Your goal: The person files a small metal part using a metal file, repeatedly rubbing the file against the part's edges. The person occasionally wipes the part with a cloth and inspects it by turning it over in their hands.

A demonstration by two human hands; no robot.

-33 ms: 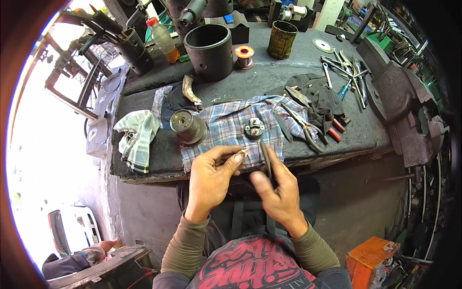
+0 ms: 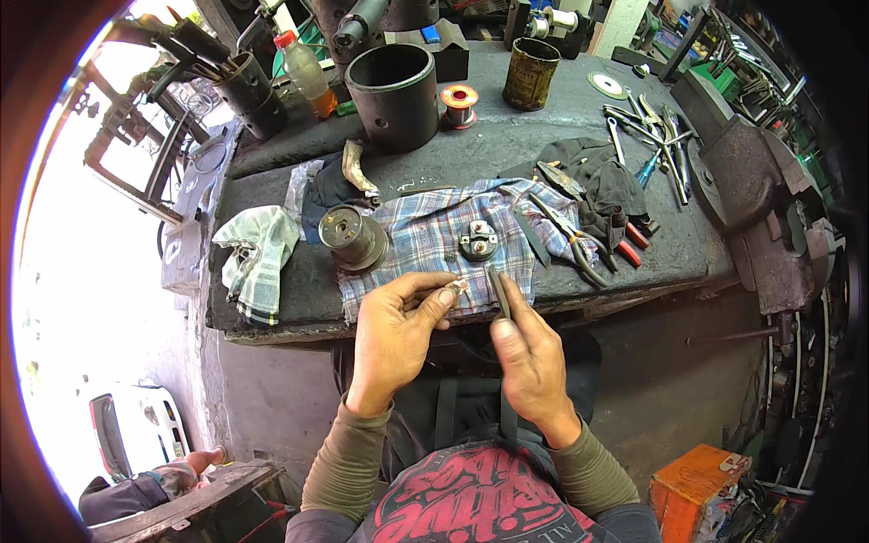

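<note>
My left hand [image 2: 396,339] pinches a small coppery metal piece [image 2: 459,286] between thumb and fingertips; the fingers hide most of it. My right hand [image 2: 536,366] grips a narrow dark bar that looks like a flat file [image 2: 499,294], its thumb laid along it and its tip pointing away from me. Just beyond both hands, a round black cap with two copper terminals [image 2: 478,242] rests on a plaid cloth [image 2: 421,222]. A small dark spring [image 2: 451,257] lies left of the cap. Farther left stands a dark metal cylinder housing [image 2: 355,240].
Pliers [image 2: 572,237] and a dark rag [image 2: 620,185] lie to the right, with more hand tools [image 2: 665,145] behind. At the back stand a large black pot [image 2: 392,100], a solder spool [image 2: 460,107] and a rusty can [image 2: 531,74]. A vise [image 2: 756,199] sits at the bench's right end.
My right thumb has moved up onto the bar, and the bar has turned slightly in my grip. My left hand has barely moved.
</note>
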